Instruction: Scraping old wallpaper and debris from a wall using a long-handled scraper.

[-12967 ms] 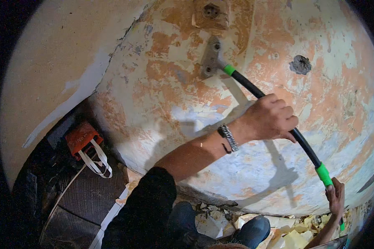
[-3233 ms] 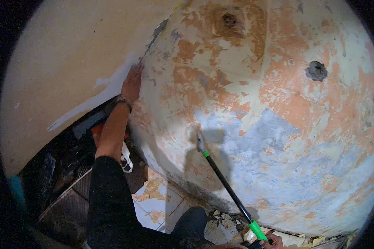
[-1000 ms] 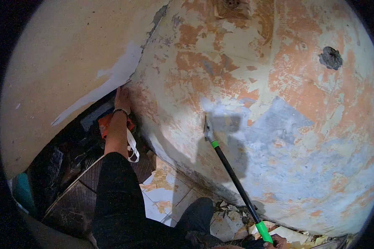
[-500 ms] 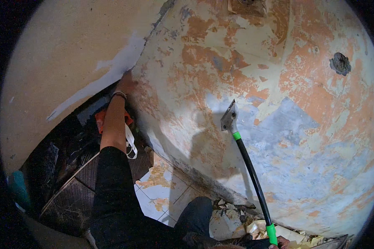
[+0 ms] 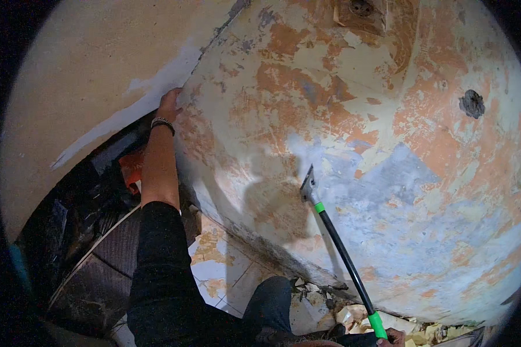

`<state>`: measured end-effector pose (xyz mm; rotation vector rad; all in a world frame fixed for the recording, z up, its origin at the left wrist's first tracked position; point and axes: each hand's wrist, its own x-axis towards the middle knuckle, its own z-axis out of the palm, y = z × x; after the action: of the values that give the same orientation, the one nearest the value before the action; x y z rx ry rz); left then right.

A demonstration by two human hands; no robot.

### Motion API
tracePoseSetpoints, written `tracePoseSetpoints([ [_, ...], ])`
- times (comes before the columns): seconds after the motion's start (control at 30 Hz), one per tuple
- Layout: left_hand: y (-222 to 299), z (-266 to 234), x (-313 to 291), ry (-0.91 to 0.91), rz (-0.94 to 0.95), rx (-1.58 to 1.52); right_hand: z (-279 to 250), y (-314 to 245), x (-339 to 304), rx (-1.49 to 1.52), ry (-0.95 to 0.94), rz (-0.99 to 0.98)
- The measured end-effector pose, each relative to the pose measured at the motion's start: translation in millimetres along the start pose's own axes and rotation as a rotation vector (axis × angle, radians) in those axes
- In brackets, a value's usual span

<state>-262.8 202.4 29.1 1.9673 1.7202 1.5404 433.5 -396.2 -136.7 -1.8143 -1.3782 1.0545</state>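
Observation:
My left hand (image 5: 169,104) reaches out to the corner between two walls, touching the surface there. Its fingers look stretched out and partly hidden, and nothing shows in them. A dark bracelet circles that wrist. Low on the right, my right hand (image 5: 393,337) is wrapped around the green grip end of a long-handled scraper (image 5: 347,261). The scraper has a black shaft, a green collar and a flat metal blade. Its head lies at or close to the patchy wall (image 5: 382,179), where peeled orange, cream and grey-blue layers show; contact is hard to make out.
A beige wall (image 5: 92,63) with a white stripped strip rises on the left. Below it sit dark clutter, an orange-red item (image 5: 132,168) and a thin stick (image 5: 92,248). Tiles (image 5: 237,272) and torn scraps (image 5: 353,317) lie along the wall's foot. The wall has a hole (image 5: 472,103).
The scraper head has moved down and slightly left along the wall. My left hand has shifted slightly up and left at the corner. The view has tilted a little.

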Motion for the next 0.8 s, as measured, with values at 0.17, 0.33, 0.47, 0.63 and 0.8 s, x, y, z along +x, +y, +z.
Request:
tracePoseSetpoints([
  [0.17, 5, 23, 4, 0.011, -0.401, -0.806, 13, 68, 1, 0.115, 0.135, -0.119],
  [0.33, 41, 72, 13, 0.029, -0.188, -0.602, 7, 14, -14, 0.101, 0.065, -0.033],
  [0.47, 68, 112, -32, 0.393, -0.07, -0.099, 15, -34, -13, 0.048, 0.131, -0.024],
  [0.63, 202, 137, -105, 0.535, 0.544, -0.032, 3, -71, -21, 0.041, 0.179, -0.1],
  [0.8, 349, 121, -122, 0.57, 0.917, -0.119, 2, -17, -10, 0.296, 0.277, -0.11],
])
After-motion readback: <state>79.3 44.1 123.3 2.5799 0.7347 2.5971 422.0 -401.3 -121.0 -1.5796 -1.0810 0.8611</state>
